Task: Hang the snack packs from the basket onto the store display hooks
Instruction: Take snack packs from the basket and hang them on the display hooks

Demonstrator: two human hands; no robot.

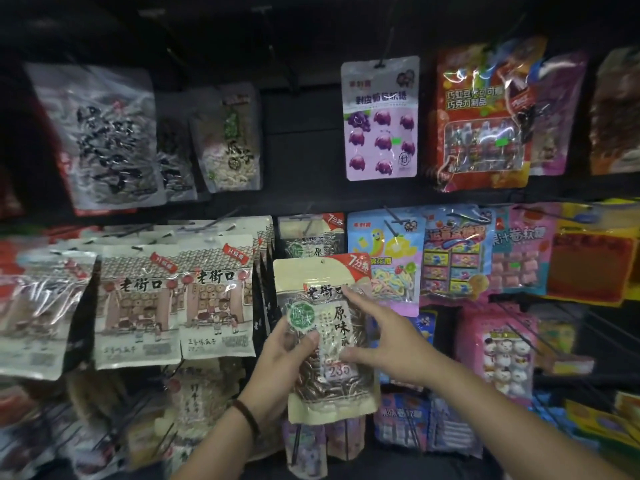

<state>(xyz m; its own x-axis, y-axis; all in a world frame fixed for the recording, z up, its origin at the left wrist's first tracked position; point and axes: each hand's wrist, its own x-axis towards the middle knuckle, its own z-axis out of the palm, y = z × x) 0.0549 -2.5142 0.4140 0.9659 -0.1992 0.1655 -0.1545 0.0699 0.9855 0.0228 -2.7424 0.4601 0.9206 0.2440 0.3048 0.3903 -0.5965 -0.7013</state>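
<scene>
Left part of the display point(304, 109): cream packs point(214, 296) hang in a full row. Left hand point(287, 355) grips the seed pack point(329, 341) by its left edge with the thumb on the front. The pack is upright before the display's middle, and its hang hole is not on a hook yet. Right hand point(388, 344) is spread wide, fingertips touching the pack front, not gripping. A matching pack point(311, 237) hangs just behind on its hook point(306, 220), the likely target. The basket is out of view, so I can't tell how many remain.

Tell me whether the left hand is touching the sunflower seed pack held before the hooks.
Touching. The head view shows the left hand gripping the seed pack, thumb pressed across its clear front window.
</scene>
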